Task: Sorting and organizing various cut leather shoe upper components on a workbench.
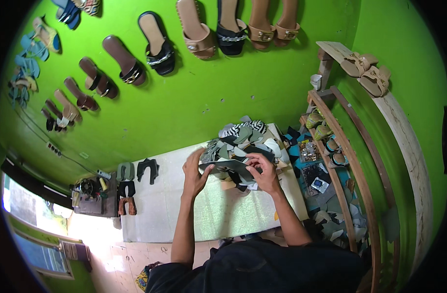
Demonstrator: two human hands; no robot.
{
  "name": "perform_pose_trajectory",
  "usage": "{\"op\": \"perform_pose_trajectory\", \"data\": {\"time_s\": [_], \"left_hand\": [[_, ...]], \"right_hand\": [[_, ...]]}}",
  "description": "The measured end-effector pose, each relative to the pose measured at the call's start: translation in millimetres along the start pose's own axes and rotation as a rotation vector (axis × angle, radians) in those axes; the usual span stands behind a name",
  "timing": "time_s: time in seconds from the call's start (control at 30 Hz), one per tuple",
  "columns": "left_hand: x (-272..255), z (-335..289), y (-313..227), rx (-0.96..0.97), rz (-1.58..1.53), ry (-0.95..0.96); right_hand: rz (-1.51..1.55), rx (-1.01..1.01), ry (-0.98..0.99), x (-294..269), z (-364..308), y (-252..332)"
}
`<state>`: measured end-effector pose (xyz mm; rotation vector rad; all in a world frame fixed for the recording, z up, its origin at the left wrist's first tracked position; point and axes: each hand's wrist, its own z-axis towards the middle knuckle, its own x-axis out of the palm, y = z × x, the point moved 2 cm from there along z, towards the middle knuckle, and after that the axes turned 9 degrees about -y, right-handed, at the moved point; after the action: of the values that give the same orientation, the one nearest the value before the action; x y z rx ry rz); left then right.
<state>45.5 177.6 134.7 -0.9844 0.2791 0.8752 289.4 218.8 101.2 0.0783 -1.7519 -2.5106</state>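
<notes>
Between my two hands is a dark, flat piece of sheet material (pixel 229 166), held up above the table. My left hand (pixel 193 172) pinches its left end, thumb on the near side. At its right end, the thumb and fingers of my right hand (pixel 263 172) close on the edge. Just behind it rises a heaped pile of material scraps (pixel 255 134) in grey, black, white and zebra stripes. Several U-shaped cut pieces (pixel 147 171) in black, grey-green and brown lie along the left side of the white-topped table (pixel 160 215).
Beyond the table's left edge stands a small stand with a machine (pixel 89 188). Wooden racks (pixel 362 180) with sandals run along the right. Scraps (pixel 333 222) cover the floor between table and rack. Sandals (pixel 157 44) hang on the green wall.
</notes>
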Motion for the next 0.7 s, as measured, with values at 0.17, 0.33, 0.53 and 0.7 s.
{"op": "perform_pose_trajectory", "data": {"time_s": [0.17, 0.33, 0.53, 0.7], "left_hand": [[-33, -50, 35, -0.422, -0.4, 0.074], [-88, -102, 54, -0.548, -0.44, -0.04], [-172, -179, 78, -0.689, -0.478, -0.156], [-232, -241, 95, -0.715, -0.524, -0.323]], "right_hand": [[0.172, 0.15, 0.149, 32, -24, -6], [0.114, 0.278, 0.302, 73, -64, -9], [-0.018, 0.194, 0.475, 146, -133, -8], [-0.045, 0.258, 0.506, 206, -182, -2]]}}
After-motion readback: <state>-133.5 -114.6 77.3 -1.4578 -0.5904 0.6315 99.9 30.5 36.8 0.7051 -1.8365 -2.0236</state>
